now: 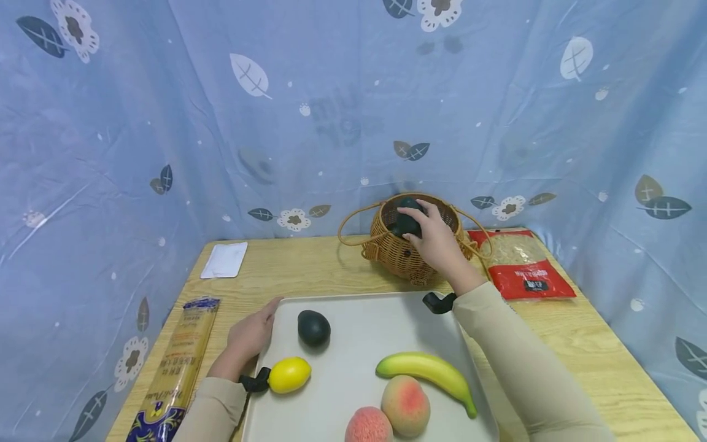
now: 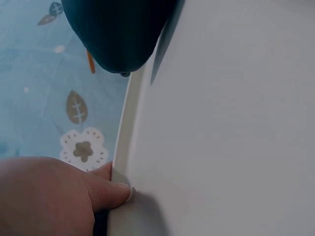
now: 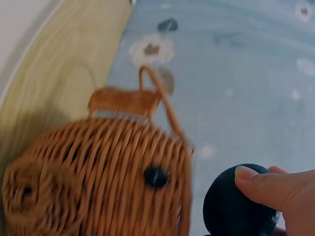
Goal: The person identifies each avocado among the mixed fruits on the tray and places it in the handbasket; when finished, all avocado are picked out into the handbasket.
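My right hand [image 1: 433,236] grips a dark green avocado [image 1: 409,216] over the mouth of a wicker basket [image 1: 405,261]. In the right wrist view the thumb lies across that avocado [image 3: 236,204], beside the basket's woven wall [image 3: 123,167]. My left hand [image 1: 251,334] pinches the left rim of a white tray [image 1: 359,331], its thumb over the edge in the left wrist view. Near that hand, a second avocado [image 1: 313,328] and a yellow lemon [image 1: 289,375] lie on the tray. A banana [image 1: 425,368] and two peaches [image 1: 405,405] lie at its front right.
A pack of pasta [image 1: 182,356] lies along the table's left side. At the back left is a white card-like sheet [image 1: 224,260]. Right of the basket rests a red-and-clear food bag [image 1: 521,264]. A patterned blue curtain [image 1: 342,123] hangs behind the wooden table [image 1: 287,270].
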A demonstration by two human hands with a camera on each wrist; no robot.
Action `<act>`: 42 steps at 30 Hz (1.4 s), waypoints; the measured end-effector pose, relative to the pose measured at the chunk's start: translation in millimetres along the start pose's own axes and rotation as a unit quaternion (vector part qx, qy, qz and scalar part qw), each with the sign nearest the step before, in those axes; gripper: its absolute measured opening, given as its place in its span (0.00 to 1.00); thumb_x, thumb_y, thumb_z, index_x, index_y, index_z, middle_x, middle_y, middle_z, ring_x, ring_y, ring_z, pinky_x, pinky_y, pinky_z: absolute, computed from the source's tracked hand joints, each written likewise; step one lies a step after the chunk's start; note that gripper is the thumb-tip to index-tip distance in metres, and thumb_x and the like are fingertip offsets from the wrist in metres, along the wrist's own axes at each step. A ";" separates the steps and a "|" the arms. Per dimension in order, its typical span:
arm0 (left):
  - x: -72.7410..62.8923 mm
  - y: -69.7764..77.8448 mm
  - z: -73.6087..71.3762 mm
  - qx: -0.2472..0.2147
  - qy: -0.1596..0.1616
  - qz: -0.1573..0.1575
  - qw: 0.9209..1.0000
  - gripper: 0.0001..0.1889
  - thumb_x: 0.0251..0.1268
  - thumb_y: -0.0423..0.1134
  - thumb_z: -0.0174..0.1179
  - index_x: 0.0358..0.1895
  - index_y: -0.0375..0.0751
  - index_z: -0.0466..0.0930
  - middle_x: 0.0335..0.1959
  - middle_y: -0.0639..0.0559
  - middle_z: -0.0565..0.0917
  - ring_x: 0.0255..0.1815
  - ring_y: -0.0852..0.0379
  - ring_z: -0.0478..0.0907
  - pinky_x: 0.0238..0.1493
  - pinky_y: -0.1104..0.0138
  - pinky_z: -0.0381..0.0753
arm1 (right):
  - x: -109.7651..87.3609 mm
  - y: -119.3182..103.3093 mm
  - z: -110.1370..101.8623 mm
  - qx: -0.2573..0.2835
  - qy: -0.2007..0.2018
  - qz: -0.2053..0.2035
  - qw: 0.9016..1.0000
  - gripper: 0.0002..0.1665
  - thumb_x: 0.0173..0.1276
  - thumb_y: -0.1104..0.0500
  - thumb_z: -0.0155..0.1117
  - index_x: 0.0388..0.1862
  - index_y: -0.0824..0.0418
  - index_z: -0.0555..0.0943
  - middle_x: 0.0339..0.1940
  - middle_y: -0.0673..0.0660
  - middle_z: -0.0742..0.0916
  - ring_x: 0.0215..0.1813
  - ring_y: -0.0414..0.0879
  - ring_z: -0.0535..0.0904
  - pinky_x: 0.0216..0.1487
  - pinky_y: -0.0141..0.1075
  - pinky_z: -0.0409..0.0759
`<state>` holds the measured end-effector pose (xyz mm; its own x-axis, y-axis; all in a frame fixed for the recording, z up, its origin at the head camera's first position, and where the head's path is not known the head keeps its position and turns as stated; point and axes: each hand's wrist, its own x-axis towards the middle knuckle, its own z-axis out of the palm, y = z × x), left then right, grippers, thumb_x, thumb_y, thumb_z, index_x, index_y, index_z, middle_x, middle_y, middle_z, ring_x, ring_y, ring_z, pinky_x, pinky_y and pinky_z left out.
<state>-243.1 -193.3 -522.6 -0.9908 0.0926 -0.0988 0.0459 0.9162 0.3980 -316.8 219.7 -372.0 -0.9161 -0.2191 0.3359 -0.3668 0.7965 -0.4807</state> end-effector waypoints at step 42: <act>4.3 1.8 -2.2 0.005 -0.011 -0.012 1.000 0.28 0.86 0.41 0.42 0.84 0.50 0.58 0.72 0.35 0.75 0.65 0.30 0.77 0.58 0.38 0.78 | -22.7 -75.8 97.6 0.005 -0.073 -0.221 0.973 0.45 0.62 0.52 0.83 0.76 0.54 0.73 0.63 0.60 0.79 0.60 0.55 0.78 0.61 0.49 0.79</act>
<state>-247.6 -192.2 -520.4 -0.9885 0.0794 -0.1286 0.0239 0.9222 0.3860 -284.1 109.3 -422.2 -0.6817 -0.6173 0.3928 -0.7308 0.6010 -0.3237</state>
